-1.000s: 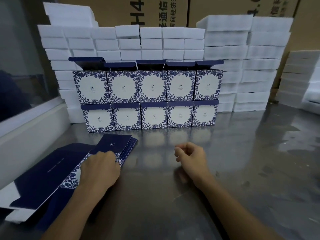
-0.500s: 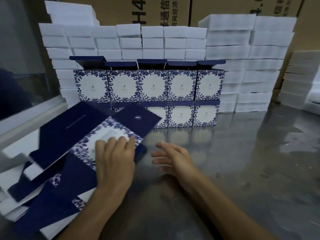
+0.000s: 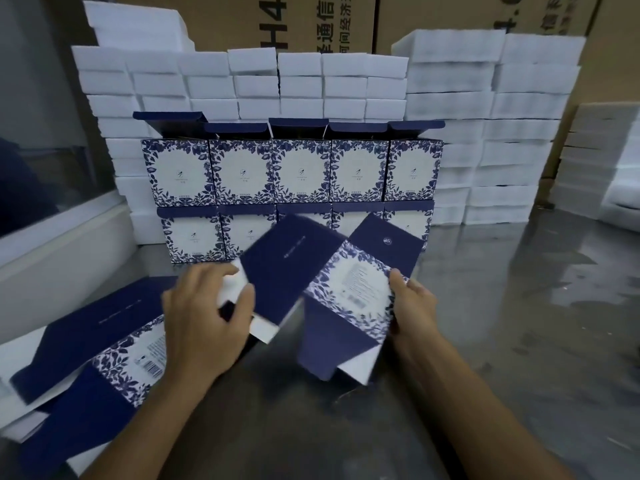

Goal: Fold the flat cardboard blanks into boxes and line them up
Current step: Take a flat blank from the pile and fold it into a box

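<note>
Hands now hold one cardboard blank [image 3: 332, 282] lifted off the stack of blanks [image 3: 104, 344], left hand [image 3: 204, 323] pinching its white flap, right hand [image 3: 414, 313] gripping the patterned edge, ready for folding above the surface [image 3: 485, 341].

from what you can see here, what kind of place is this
Probably a packing bench in a small factory or warehouse. Folded blue floral boxes stand in two stacked rows on a steel table, white foam blocks are piled behind them, and big printed shipping cartons line the back.
</note>
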Motion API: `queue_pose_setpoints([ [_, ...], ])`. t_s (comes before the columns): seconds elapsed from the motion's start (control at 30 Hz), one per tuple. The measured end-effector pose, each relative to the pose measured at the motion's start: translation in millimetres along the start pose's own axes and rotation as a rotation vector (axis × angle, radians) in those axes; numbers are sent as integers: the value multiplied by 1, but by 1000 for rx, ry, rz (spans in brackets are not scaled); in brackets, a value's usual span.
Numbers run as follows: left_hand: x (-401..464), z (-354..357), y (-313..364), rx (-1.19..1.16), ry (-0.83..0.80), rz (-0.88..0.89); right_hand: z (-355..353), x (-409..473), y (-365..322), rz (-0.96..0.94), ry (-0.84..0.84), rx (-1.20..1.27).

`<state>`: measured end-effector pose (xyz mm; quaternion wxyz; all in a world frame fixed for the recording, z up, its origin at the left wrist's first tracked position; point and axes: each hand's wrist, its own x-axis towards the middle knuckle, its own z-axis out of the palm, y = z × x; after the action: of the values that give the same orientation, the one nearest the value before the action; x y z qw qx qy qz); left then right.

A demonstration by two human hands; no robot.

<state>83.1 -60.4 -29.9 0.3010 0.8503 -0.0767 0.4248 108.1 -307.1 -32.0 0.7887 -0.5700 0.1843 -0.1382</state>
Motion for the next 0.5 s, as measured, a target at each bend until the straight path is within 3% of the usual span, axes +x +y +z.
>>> queue_pose_setpoints([
  [0.13,2,1,4,-744,-23,-451,-11,4,-6,53,12,-1],
  [0.23,4,-2,3,-1111,-188,-571,-11,2,-11,119,-3,14],
  [0.3,6,-7,2,-1337,-208,-633,-12,1,-15,145,-26,40],
  [0.4,11,-10,-1,-1499,-156,-688,-12,-1,-23,121,-126,132],
  [0.5,12,-7,-4,-1476,-127,-729,-6,-10,-27,116,-223,278],
])
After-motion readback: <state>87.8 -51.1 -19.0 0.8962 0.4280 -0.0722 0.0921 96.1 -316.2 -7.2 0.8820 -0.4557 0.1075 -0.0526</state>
